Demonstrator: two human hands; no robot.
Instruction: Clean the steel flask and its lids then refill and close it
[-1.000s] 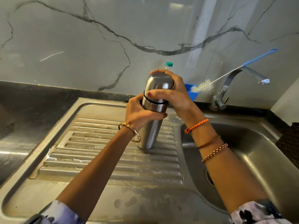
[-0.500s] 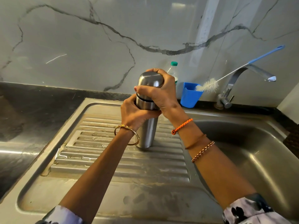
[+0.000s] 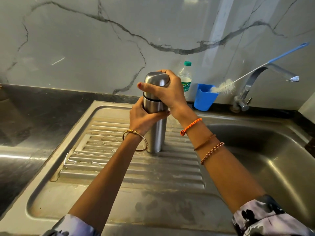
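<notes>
**Fingers clamp flask and cap over the wet drainboard**

Fingers point(image 3: 163, 114) of the left hand point(image 3: 143, 118) wrap tight around the upper body of the steel flask point(image 3: 156, 130), just below the dark seam, which looks like a brace against twisting. The flask stands upright with its base on the ribbed drainboard point(image 3: 105, 160), where streaks of water lie in the grooves — a firm surface to push down on. Above the seam, the right hand point(image 3: 167, 94) is closed over the domed outer lid point(image 3: 156, 80), thumb pressed across its front, fingers curled over the top; that grip suits turning the lid, though whether it is being tightened or loosened cannot be told. Behind the flask, by the wall, stands a plastic water bottle point(image 3: 185, 77) with a green cap. Just right of it a blue cup point(image 3: 203, 99) holds a bottle brush point(image 3: 223, 86), leaning towards the tap point(image 3: 265, 74) — tools parked within reach of the sink basin point(image 3: 272, 159).
</notes>
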